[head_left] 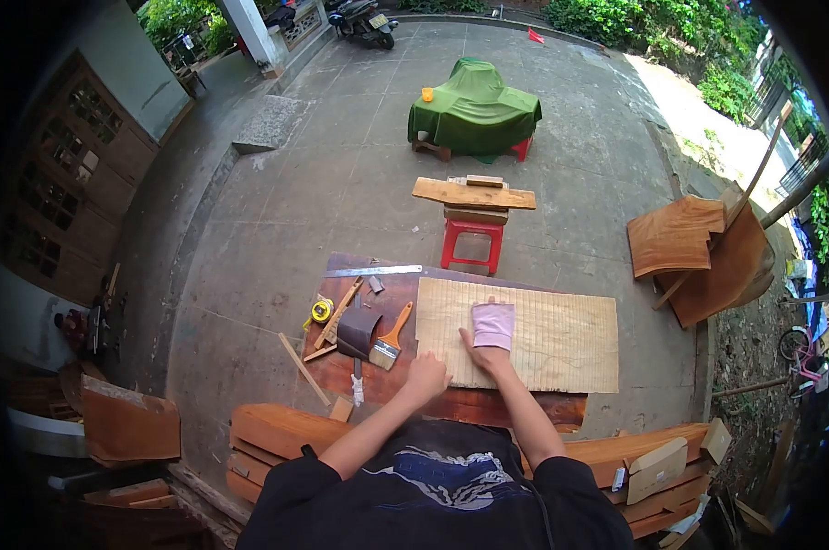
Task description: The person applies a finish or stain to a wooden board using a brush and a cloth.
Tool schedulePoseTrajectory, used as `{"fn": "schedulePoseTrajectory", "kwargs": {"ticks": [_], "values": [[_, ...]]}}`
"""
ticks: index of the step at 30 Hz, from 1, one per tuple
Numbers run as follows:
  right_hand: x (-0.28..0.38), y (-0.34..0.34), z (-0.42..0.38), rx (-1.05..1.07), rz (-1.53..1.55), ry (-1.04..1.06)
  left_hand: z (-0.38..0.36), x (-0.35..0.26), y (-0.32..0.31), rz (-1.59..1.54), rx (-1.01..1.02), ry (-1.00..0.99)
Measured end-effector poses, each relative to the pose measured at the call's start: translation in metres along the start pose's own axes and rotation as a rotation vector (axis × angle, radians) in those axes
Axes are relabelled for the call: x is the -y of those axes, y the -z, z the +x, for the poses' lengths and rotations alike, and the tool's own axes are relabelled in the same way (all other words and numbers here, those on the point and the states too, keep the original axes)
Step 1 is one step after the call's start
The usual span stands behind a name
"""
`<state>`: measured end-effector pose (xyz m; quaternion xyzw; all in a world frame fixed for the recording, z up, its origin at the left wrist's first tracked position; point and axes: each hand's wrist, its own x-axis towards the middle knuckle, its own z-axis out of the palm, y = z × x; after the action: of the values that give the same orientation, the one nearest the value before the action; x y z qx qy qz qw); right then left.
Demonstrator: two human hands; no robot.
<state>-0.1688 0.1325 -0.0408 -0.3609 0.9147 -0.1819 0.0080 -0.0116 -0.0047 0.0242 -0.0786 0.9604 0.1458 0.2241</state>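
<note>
A pale wooden board [561, 339] with a striped grain lies flat on a dark reddish wooden tabletop [387, 275]. My right hand [493, 359] rests on the board with a pink cloth [493, 326] about its fingers. The cloth covers most of them; the thumb sticks out to the left. At the board's near left corner, my left hand [428, 374] is closed on the edge, its fingertips hidden. Left of the board lie a paintbrush [392, 339] with an orange handle, a curled dark brown sheet [358, 330], a yellow tape measure [321, 310] and a metal ruler [373, 270].
Beyond the table, a red stool [472, 240] carries wooden planks [474, 193]. Farther off stands something under a green cloth [476, 110]. Large wood slabs [676, 236] lean at the right. More lumber [281, 431] lies close to my body, and a motorbike [364, 23] is parked at the back.
</note>
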Motion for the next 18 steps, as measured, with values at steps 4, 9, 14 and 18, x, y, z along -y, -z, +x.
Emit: {"fn": "schedulePoseTrajectory", "kwargs": {"ticks": [4,9,14,18], "values": [[-0.039,0.034,-0.019,0.027,0.043,-0.061,-0.002,0.004,0.006,-0.024,-0.01,-0.004],[-0.216,0.056,-0.053,-0.236,-0.118,-0.626,0.001,0.013,-0.022,-0.005,-0.177,-0.04],[-0.18,0.04,-0.021,-0.178,-0.321,-0.778,0.003,0.005,-0.013,-0.001,-0.149,-0.021],[-0.065,-0.01,-0.021,-0.164,-0.188,-0.428,0.004,0.005,-0.016,0.023,-0.106,-0.009]]}}
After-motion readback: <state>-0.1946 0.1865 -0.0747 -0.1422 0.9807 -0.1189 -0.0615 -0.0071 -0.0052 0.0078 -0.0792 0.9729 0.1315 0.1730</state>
